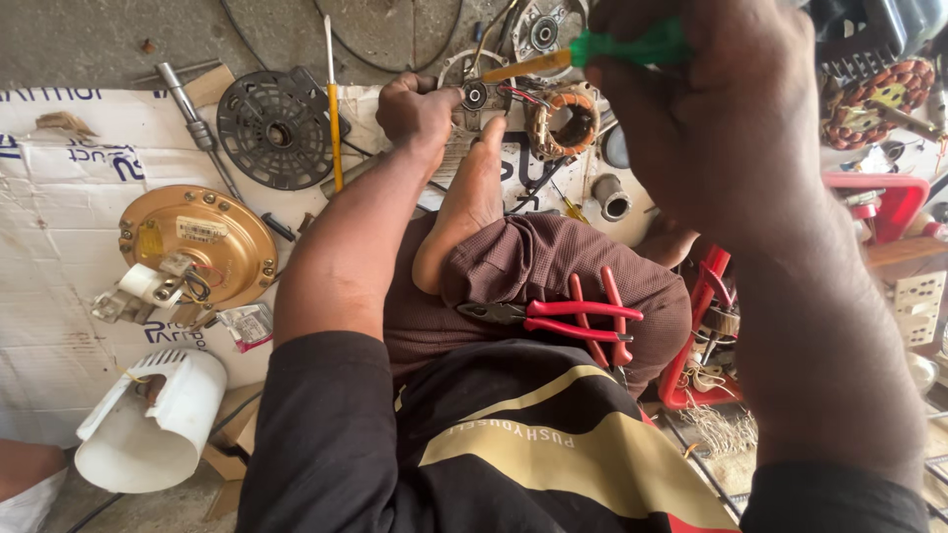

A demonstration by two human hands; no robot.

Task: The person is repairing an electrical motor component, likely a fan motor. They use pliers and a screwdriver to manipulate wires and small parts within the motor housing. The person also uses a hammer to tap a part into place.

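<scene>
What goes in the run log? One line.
left hand: on motor part | right hand: holds green screwdriver | pliers: on lap

Left hand (420,107) fisted at arm's reach; right hand (691,109) raised, clenched.

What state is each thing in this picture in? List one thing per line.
Right hand: closed around the green-handled screwdriver.
Left hand: gripping the motor part.
Copper-wound coil: exposed, out of its housing.
Red-handled pliers: lying unused on the lap.
Gold round motor cover: removed, lying flat.
White plastic cover: lying on its side.
</scene>
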